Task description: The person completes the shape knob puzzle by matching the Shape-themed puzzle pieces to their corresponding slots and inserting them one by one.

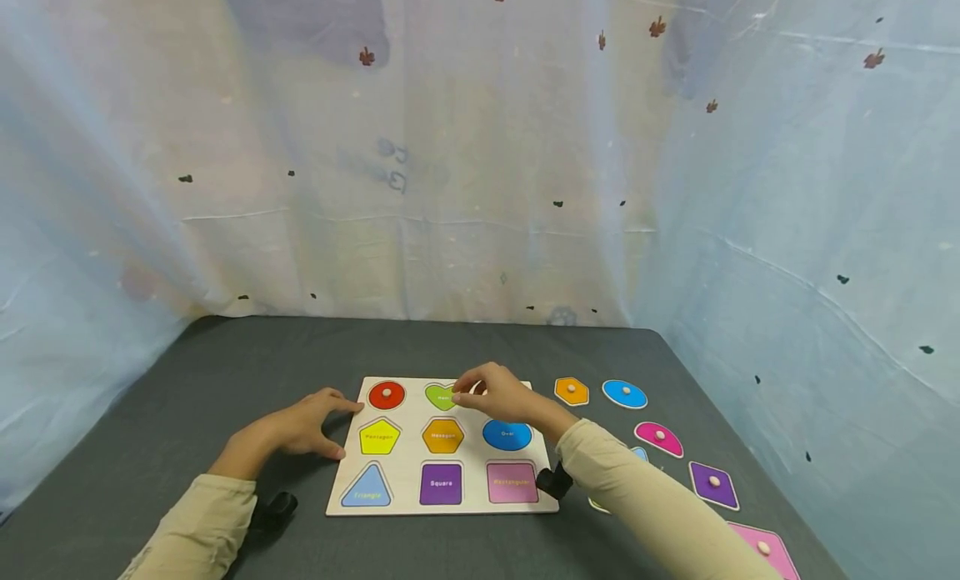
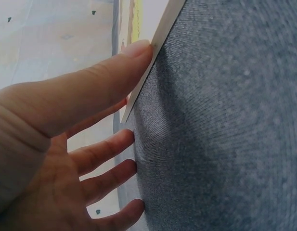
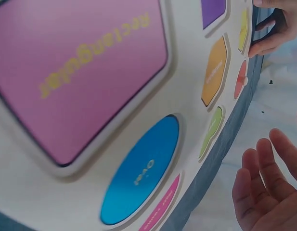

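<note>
A white shape-puzzle board (image 1: 405,480) lies on the dark table, with labelled coloured recesses. In its upper left corner sits a red circle piece (image 1: 381,401) with a knob. My left hand (image 1: 303,423) touches the board's left edge with thumb and index finger; the other fingers stay off the board, extended in the left wrist view. Over the board's upper part, beside the green heart recess (image 1: 435,394), my right hand (image 1: 497,392) hovers with bent fingers. The right wrist view shows those fingers (image 3: 269,166) loosely curved, with nothing visible in them.
Knobbed pieces lie right of the board: an orange hexagon (image 1: 566,397), blue oval (image 1: 615,388), magenta half-round piece (image 1: 671,445), purple square (image 1: 705,490) and pink rectangle (image 1: 776,555). My right forearm partly covers a light-blue piece (image 1: 640,453) and a yellow-green piece (image 1: 597,506). A sheet hangs behind.
</note>
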Demonstrator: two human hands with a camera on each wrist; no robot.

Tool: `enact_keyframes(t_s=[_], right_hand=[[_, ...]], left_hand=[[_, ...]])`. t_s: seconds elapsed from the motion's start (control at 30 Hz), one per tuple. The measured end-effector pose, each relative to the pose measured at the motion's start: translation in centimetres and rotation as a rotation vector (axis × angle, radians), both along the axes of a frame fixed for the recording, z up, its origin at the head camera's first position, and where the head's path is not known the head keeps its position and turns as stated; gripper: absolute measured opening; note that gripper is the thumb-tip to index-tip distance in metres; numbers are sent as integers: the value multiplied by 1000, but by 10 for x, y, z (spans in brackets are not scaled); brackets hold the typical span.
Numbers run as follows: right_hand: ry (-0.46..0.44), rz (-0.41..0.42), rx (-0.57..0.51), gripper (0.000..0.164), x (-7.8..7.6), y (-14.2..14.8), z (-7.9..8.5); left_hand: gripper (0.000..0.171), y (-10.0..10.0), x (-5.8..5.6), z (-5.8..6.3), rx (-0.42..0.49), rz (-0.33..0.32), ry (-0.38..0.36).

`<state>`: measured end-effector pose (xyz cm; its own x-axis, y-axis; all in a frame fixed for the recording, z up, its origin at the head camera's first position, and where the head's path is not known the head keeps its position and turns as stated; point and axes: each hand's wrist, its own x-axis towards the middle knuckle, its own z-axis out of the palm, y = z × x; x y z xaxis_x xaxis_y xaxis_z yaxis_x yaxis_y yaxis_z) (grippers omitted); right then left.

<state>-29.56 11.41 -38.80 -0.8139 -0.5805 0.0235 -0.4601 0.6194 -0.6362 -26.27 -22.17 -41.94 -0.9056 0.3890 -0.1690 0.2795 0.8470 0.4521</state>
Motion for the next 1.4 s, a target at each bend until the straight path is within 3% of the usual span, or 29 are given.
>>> enact_keyframes(t_s=[0.5, 1.0, 1.4], right_hand=[[23, -15, -9, 30, 13, 45, -7], [28, -12, -46, 33, 27, 79, -4], [-13, -37, -81, 32, 45, 113, -11]], left_hand=[[79, 0, 0, 0, 7, 5, -8], [79, 0, -2, -1, -2, 4, -3], [79, 0, 1, 2, -2, 14, -11]])
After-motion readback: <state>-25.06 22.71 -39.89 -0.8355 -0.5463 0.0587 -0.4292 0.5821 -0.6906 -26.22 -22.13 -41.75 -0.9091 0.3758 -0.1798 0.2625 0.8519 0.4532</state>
